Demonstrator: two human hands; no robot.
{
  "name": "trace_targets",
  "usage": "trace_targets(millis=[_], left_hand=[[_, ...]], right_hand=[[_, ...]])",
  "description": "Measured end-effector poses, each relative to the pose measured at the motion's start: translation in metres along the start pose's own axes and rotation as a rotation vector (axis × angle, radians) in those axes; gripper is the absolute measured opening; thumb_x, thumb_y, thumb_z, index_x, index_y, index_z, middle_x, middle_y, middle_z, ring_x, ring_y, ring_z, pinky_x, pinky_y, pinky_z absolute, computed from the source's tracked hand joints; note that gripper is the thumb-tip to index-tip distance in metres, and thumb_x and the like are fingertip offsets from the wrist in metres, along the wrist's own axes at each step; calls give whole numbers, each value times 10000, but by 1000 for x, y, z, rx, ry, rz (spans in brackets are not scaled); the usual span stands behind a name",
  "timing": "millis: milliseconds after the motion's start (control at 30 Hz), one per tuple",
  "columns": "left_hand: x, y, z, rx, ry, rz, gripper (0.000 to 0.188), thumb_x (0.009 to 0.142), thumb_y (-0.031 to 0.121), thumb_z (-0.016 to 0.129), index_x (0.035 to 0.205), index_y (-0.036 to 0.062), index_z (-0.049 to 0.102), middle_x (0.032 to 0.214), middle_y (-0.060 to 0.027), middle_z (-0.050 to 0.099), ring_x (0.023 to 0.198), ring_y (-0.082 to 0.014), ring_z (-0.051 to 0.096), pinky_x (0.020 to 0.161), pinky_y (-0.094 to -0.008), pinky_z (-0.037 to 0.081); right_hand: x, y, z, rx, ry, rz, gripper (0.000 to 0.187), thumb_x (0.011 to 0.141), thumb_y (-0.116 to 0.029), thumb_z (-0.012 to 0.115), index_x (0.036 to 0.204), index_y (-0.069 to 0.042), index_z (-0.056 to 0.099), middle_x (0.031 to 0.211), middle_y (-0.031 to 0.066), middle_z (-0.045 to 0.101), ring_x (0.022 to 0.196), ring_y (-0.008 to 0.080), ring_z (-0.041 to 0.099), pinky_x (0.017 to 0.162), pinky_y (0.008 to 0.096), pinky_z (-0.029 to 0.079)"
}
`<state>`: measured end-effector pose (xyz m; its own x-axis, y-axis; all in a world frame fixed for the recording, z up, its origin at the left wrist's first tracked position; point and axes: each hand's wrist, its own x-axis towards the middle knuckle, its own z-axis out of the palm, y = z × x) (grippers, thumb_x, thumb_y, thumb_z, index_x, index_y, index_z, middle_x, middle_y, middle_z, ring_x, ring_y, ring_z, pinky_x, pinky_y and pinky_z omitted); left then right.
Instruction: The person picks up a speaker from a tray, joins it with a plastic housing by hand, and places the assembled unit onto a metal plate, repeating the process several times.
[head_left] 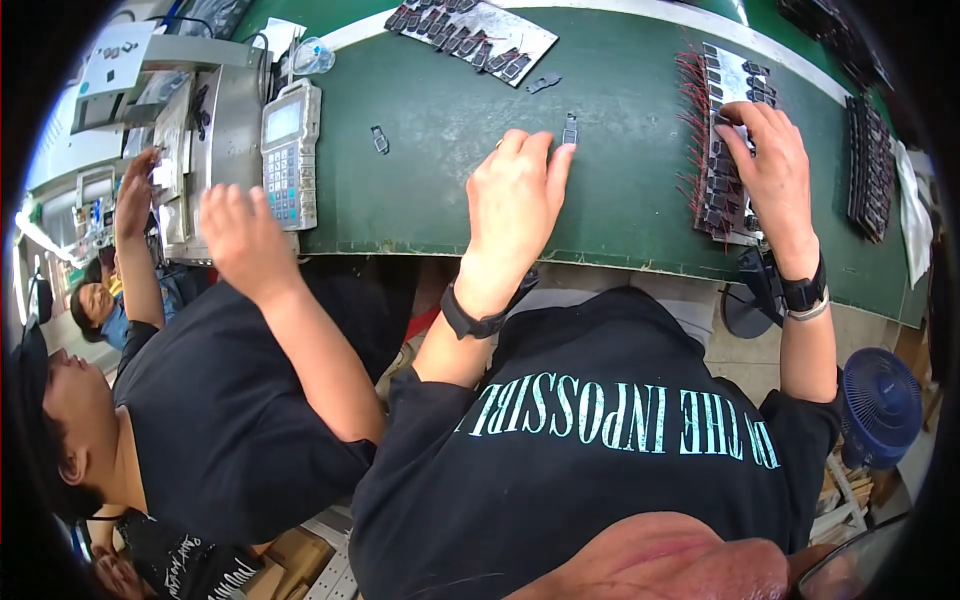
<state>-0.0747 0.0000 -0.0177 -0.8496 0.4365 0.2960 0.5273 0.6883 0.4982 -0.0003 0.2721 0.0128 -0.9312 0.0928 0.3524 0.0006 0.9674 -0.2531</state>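
Observation:
My left hand (513, 195) is over the green tabletop (430, 190), fingers bent. Its thumb and index finger close on the lower end of a small black-and-grey electronic module (570, 129). To the right, my right hand (772, 160) reaches over a pale board (738, 75) carrying rows of black modules with thin red wires along its left side. Thumb and index finger pinch at one module (720, 122) on this board, largely covered by the fingertips. Two loose modules lie farther left: one by itself (380, 139), another (544, 83) beside the far board.
A second board of modules (475, 40) lies at the far side. Stacked dark parts (870, 170) stand at the right. Left is a keypad controller (291, 155) beside a metal machine (225, 130), where a co-worker's blurred hand (245, 240) moves. A blue fan (880, 408) stands below right.

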Motion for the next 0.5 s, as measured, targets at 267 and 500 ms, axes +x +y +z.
trace_targets(millis=[267,500], left_hand=[[5,5,9,101,-49,93,209,853,208,738,927,37,644,926,-110,616,804,-312,668,657,-418,551],[7,3,13,120,-24,193,177,855,176,728,928,39,645,921,-99,625,840,-296,667,669,-405,555]], right_hand=[[5,5,3,83,-94,0,132,870,-76,667,982,-23,622,907,114,627,888,308,592,810,398,465],[2,4,3,146,-106,32,130,867,-64,666,973,-14,610,889,118,615,856,296,598,773,384,480]])
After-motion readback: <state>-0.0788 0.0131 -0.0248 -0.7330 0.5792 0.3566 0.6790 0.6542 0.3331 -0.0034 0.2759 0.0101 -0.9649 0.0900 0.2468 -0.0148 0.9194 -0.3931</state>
